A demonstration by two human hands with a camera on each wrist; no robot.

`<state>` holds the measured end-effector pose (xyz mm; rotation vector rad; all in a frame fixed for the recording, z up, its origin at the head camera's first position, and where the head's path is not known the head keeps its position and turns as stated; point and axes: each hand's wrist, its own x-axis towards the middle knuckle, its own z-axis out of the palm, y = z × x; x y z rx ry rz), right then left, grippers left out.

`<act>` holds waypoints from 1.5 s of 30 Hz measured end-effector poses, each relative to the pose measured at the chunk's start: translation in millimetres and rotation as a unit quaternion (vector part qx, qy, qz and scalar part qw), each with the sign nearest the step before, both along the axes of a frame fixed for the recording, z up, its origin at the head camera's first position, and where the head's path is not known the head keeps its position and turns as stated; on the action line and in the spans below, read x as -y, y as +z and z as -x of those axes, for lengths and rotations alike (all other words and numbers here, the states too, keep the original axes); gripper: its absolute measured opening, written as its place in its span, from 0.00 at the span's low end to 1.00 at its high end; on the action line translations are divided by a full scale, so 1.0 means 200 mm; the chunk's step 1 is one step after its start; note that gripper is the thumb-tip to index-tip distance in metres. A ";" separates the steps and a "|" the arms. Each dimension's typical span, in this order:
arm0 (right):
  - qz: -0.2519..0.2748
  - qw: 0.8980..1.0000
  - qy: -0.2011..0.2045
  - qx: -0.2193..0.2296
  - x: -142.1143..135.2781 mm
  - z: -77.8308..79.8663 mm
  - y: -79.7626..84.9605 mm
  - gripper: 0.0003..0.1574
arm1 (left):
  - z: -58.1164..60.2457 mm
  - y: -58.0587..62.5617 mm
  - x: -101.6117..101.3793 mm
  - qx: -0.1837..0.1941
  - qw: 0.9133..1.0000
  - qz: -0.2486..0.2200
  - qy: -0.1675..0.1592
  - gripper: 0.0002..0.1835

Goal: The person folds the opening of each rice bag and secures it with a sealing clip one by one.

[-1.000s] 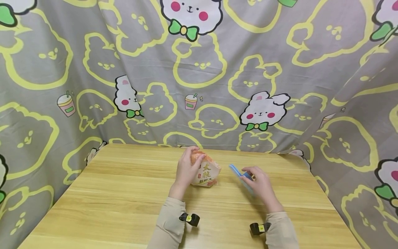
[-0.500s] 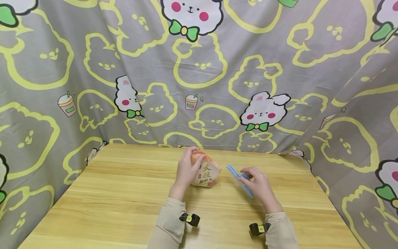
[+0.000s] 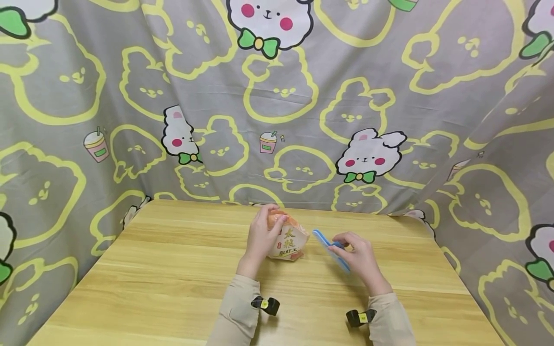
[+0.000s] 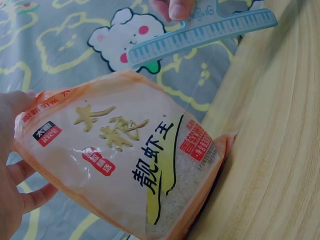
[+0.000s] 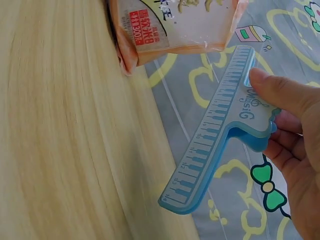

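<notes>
A small plastic bag of rice (image 3: pixel 289 240), orange and white with gold and black lettering, stands on the table. My left hand (image 3: pixel 261 235) grips its top edge, thumb on the near face. White grains show through a clear patch low on the rice bag in the left wrist view. To the right, my right hand (image 3: pixel 358 254) pinches the handle of a long blue sheet-music clip (image 5: pixel 215 130) printed with piano keys. The clip is held slanted a short way right of the bag, its far end near the bag's side.
A light wooden table (image 3: pixel 173 288) lies under both hands. Behind it and at both sides hangs a grey curtain (image 3: pixel 298 105) with yellow outlines and cartoon rabbits. Each wrist wears a black camera strap, such as the left wrist camera (image 3: pixel 266 305).
The right hand has turned the clip so its piano-key bar swings slightly left, closer to the rice bag. The left hand and the bag have stayed about where they were.
</notes>
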<state>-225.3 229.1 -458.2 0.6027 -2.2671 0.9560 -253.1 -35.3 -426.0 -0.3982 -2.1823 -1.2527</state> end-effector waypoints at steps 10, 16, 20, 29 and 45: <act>-0.024 0.999 0.041 0.018 -0.02 0.06 0.05 0.13 | 0.00 0.00 0.00 -0.004 1.000 0.001 -0.003 0.18; -0.045 0.995 0.090 0.014 -0.03 0.11 0.09 0.10 | 0.00 0.00 -0.01 -0.009 1.000 0.000 0.000 0.17; -0.065 0.992 0.108 0.015 -0.03 0.13 0.11 0.10 | 0.00 0.00 -0.01 -0.008 1.000 -0.004 -0.005 0.17; -0.095 0.981 0.163 0.044 -0.04 0.18 0.17 0.09 | 0.00 0.00 0.00 -0.002 1.000 -0.006 -0.007 0.17; -0.102 0.973 0.189 0.083 -0.05 0.24 0.16 0.09 | 0.00 0.00 -0.01 0.003 1.000 -0.014 -0.013 0.16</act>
